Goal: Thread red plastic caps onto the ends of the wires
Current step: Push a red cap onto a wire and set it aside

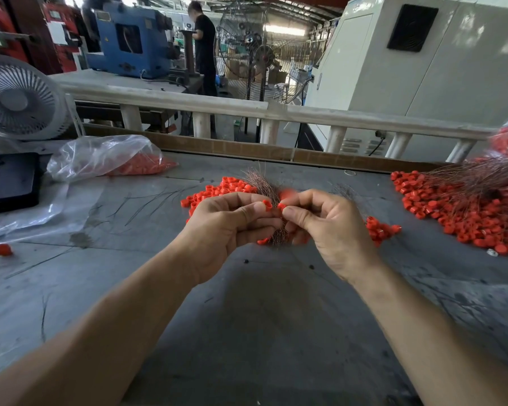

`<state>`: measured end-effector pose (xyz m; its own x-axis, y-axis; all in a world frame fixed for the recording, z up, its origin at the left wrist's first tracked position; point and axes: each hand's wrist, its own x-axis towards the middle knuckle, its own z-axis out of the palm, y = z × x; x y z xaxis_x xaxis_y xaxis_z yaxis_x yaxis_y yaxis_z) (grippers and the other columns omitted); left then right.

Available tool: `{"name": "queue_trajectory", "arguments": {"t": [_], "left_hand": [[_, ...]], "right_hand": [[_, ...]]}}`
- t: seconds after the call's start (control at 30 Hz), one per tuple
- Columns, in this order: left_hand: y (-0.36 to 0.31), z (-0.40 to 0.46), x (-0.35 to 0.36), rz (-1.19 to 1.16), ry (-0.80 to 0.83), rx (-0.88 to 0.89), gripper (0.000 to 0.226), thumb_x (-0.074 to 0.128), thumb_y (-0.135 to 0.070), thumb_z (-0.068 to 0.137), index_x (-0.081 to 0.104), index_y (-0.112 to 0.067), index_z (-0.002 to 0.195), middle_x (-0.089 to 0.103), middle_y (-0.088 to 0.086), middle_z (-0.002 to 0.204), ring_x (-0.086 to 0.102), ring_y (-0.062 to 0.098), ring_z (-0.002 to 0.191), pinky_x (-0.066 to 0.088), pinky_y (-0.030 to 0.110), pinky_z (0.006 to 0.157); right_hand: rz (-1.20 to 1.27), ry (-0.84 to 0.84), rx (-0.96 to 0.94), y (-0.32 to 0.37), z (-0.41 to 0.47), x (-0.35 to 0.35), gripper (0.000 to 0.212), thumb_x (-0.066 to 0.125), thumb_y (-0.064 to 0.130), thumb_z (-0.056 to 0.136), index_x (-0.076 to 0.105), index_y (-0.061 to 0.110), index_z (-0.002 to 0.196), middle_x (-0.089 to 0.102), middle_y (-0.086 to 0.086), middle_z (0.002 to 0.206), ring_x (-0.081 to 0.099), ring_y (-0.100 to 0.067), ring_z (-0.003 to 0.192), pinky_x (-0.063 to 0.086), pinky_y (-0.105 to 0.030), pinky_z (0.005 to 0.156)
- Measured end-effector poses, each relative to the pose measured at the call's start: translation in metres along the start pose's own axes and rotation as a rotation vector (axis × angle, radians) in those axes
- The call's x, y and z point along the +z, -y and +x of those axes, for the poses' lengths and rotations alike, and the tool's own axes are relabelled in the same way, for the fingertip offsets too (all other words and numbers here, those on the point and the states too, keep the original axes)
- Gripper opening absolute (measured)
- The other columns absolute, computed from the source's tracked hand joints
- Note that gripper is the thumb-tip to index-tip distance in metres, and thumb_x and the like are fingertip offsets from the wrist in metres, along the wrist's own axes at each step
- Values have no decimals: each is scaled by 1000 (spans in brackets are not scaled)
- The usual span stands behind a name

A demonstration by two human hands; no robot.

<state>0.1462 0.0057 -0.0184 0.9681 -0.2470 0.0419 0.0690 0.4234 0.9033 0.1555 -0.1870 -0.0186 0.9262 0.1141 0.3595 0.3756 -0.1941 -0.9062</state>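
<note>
My left hand (229,227) grips a bundle of thin copper-coloured wires (261,183) that fans out above the fist, and pinches a red cap (267,205) at its thumb tip. My right hand (326,224) pinches another red cap (281,206) between thumb and forefinger, right beside the first. Both hands meet above the middle of the grey table (247,317). Loose red caps (217,190) lie in a heap just behind the hands, and more (381,228) lie under my right hand.
At the right lies a large pile of capped wires (467,212). A clear bag of red caps (112,159) sits at the back left, beside a white fan (18,101) and a black tray (9,180). One stray cap (3,249) lies far left. A person stands beyond the railing.
</note>
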Motion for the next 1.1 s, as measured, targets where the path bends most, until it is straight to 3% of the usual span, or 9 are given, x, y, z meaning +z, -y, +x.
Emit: {"name": "queue_trajectory", "arguments": {"t": [0.13, 0.3, 0.5, 0.73, 0.93, 1.1], "left_hand": [[1, 1, 0, 50, 0, 34, 34, 71, -13, 81, 66, 3, 110, 75, 23, 99, 76, 28, 91, 62, 31, 77], [4, 0, 3, 181, 15, 108, 28, 70, -15, 81, 69, 0, 105, 76, 20, 95, 76, 27, 91, 63, 35, 82], [4, -1, 7, 240, -6, 176, 32, 70, -14, 80, 67, 4, 107, 76, 20, 91, 75, 25, 85, 63, 36, 81], [6, 0, 6, 305, -30, 222, 18, 66, 0, 91, 67, 6, 108, 75, 23, 94, 75, 26, 84, 63, 35, 80], [8, 1, 6, 257, -9, 180, 29, 70, -16, 82, 69, 2, 105, 75, 20, 93, 74, 26, 87, 62, 36, 81], [7, 0, 5, 136, 36, 87, 24, 68, -20, 84, 69, -5, 103, 73, 15, 91, 71, 21, 86, 61, 33, 81]], "right_hand": [[-103, -51, -85, 1, -3, 1, 12, 77, 15, 91, 77, 26, 89, 74, 4, 74, 70, -10, 67, 55, -22, 57], [-278, -101, -199, 7, -6, 5, 12, 80, 21, 88, 76, 32, 88, 75, 15, 82, 73, -10, 80, 62, -39, 74], [-370, -72, -332, 13, -6, 4, 8, 81, 12, 86, 80, 17, 92, 73, 11, 87, 70, -9, 88, 58, -32, 80], [-382, -64, -392, 15, -7, 3, 10, 81, 7, 85, 80, 15, 91, 74, 7, 91, 70, -8, 91, 55, -23, 83], [-338, -84, -356, 13, -7, 6, 8, 80, 7, 85, 81, 14, 91, 73, 7, 91, 69, -7, 91, 51, -17, 83], [-432, -93, -399, 15, -9, 10, 12, 80, 9, 87, 79, 14, 97, 69, 8, 96, 66, -6, 92, 49, -12, 80]]}}
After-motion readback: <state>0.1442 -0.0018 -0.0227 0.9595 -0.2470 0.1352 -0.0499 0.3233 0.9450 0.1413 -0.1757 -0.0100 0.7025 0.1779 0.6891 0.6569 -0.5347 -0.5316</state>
